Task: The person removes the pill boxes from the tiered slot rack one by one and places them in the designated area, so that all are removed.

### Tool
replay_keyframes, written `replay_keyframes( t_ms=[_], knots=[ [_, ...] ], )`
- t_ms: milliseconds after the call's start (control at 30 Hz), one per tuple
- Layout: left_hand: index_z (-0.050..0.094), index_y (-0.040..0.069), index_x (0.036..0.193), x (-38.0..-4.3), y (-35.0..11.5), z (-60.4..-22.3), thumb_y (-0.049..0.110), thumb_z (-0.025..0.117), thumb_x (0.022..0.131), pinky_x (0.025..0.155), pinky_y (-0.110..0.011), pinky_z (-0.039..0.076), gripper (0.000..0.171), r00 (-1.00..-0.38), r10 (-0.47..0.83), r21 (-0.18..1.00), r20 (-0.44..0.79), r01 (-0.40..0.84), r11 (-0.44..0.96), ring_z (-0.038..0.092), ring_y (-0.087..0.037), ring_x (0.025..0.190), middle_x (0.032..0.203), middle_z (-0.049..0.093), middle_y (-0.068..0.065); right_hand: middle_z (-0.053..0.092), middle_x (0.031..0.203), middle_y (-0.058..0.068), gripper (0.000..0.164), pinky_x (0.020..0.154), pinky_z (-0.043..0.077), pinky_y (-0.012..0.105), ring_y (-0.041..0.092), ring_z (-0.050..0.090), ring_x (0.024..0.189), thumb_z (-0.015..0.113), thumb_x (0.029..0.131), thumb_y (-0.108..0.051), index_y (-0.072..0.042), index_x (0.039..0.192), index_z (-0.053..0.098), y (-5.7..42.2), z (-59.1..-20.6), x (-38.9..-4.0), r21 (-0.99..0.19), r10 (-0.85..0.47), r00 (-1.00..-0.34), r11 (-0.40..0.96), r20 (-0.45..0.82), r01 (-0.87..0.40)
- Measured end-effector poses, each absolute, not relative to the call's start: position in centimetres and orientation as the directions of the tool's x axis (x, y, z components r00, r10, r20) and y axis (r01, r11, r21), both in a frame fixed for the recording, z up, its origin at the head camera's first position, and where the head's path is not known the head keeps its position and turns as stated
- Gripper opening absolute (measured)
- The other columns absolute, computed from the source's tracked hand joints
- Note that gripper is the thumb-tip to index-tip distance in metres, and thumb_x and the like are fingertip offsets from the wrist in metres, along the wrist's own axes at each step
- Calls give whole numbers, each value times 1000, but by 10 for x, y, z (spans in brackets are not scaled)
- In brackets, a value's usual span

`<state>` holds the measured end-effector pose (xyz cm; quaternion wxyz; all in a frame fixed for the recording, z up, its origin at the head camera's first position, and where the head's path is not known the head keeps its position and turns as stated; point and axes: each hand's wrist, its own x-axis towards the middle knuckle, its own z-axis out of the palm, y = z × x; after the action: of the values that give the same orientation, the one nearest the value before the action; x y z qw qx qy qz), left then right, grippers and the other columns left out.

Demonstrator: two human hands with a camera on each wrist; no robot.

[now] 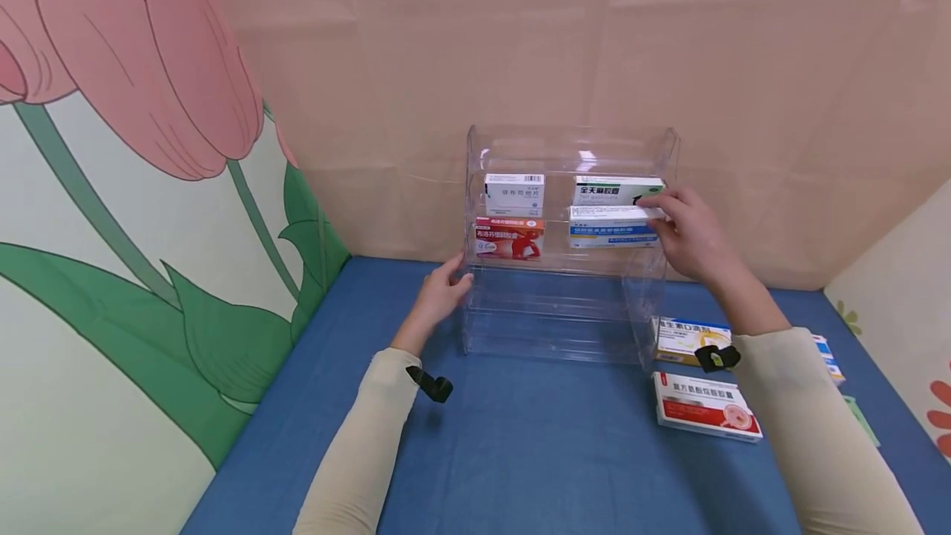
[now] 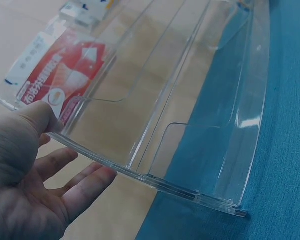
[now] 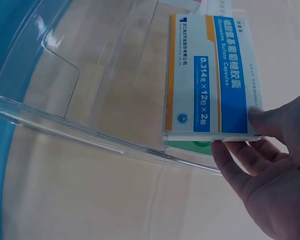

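While left hand (image 1: 440, 291) touches clear rack (image 1: 550, 341), blue-and-white box (image 1: 609, 229) is pinched by right hand (image 1: 694, 242)

Beside a backdrop of large pink tulips (image 1: 149, 64) at far left, a person in pale sleeves (image 1: 364, 436) reaches across a blue-covered desk (image 1: 550, 444). The left hand meets the near side wall of the clear rack, its grip loose, thumb at the edge and fingers spread along the outside. Inside the rack, on the left, a white box (image 1: 515, 196) stands directly above a red box (image 1: 509, 238) with white lettering. To their right, on the white box's level, a green-marked box (image 1: 605, 191) stands partly behind the right hand's fingertips. Just below it, at the rack's right end, is the blue-and-white box, labelled "Sulfate Capsules" in the right wrist view. The right hand's grip is closed on its right end, thumb on the printed front and fingers beneath. Whether the box bears on the shelf cannot be told. Lower right, a yellow-and-white box (image 1: 687, 339) lies beside the rack's foot, with a red-and-white box (image 1: 702, 404) nearer the camera. Beyond the right forearm, a blue-edged box (image 1: 827, 357) is partly hidden.
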<state>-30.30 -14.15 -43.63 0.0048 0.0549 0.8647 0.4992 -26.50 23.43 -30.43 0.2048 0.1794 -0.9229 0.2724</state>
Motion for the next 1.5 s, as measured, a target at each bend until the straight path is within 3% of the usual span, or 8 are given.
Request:
replay_keyframes(
  t_ms=[400,500,600,667,733,933,1267,1500],
  knots=[
    [33,24,160,-303,-141,-437,28,59,103,90,-44,58,63,-995,99,877,33,76,475,64,-27,108,154,49,-9,49,123,24,33,91,51,59,39,43,111,58,96,9,6,129,63,236,-301,-258,-427,-234,-819,760,524,-490],
    [32,23,160,-304,-140,-438,27,59,103,90,-44,58,63,-995,98,876,34,77,477,64,-28,108,154,49,-9,51,118,23,31,88,53,38,35,46,106,62,95,6,5,126,66,236,-302,-255,-390,-267,-789,754,553,-529],
    [32,22,160,-305,-140,-439,26,59,103,89,-43,58,63,-994,100,872,41,84,482,65,-28,108,154,49,-9,53,115,21,32,81,42,13,33,48,103,65,95,3,3,127,67,236,-303,-251,-406,-288,-792,735,539,-543],
    [33,20,160,-306,-140,-440,26,59,103,87,-43,59,63,-993,103,868,52,95,487,66,-28,107,154,49,-10,53,116,20,34,79,37,5,32,48,105,65,95,1,2,129,66,237,-305,-248,-453,-288,-818,717,499,-529],
    [33,17,160,-306,-140,-440,25,59,103,84,-42,60,63,-992,109,862,67,113,494,67,-28,103,154,49,-11,55,120,19,35,82,40,9,33,48,108,65,97,-3,1,131,65,237,-306,-244,-494,-288,-843,706,455,-508],
    [34,14,159,-307,-140,-442,22,59,103,75,-39,59,62,-989,112,851,96,140,507,66,-25,89,153,49,-13,60,127,17,35,89,48,47,29,50,108,64,99,-13,-5,134,65,237,-318,-236,-554,-327,-867,671,375,-493],
    [34,16,159,-306,-140,-442,24,59,103,77,-40,59,62,-991,98,847,94,132,515,66,-25,90,151,52,-12,58,127,12,38,80,58,25,32,59,104,66,100,-20,-9,136,63,230,-347,-231,-753,-353,-918,552,179,-359],
    [34,17,159,-305,-140,-440,26,59,103,79,-41,59,62,-992,97,852,84,122,509,66,-24,90,152,50,-11,54,135,17,40,79,59,26,33,56,106,65,100,-22,-8,137,62,221,-373,-228,-827,-359,-931,504,62,-249]
  ],
)
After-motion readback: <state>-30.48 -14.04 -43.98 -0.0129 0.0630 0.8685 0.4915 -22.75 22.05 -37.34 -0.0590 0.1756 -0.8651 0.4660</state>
